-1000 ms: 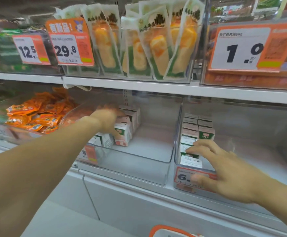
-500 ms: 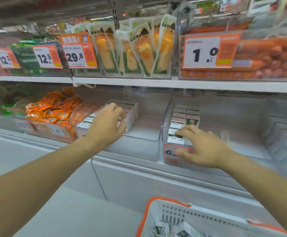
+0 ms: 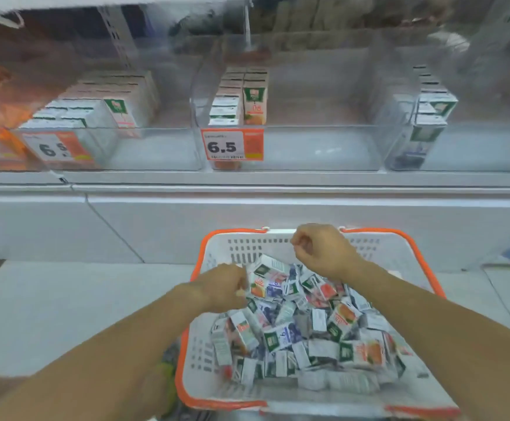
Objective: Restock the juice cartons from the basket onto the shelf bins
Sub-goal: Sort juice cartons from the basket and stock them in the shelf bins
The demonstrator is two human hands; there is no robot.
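— What colours is the basket (image 3: 399,256)?
— White slotted walls with an orange rim.
— And the juice cartons (image 3: 305,326) heaped in it?
— White mostly, with dark green logo squares, orange fruit prints and some dark blue panels.
— The price tag (image 3: 232,144) at the shelf's front edge?
— Orange-red border, white field, black "6.5".
— The shelf bins (image 3: 290,147)?
— Clear plastic. The standing cartons (image 3: 255,101) there are white, green and orange.
— The floor (image 3: 65,299)?
— Pale grey tiles.
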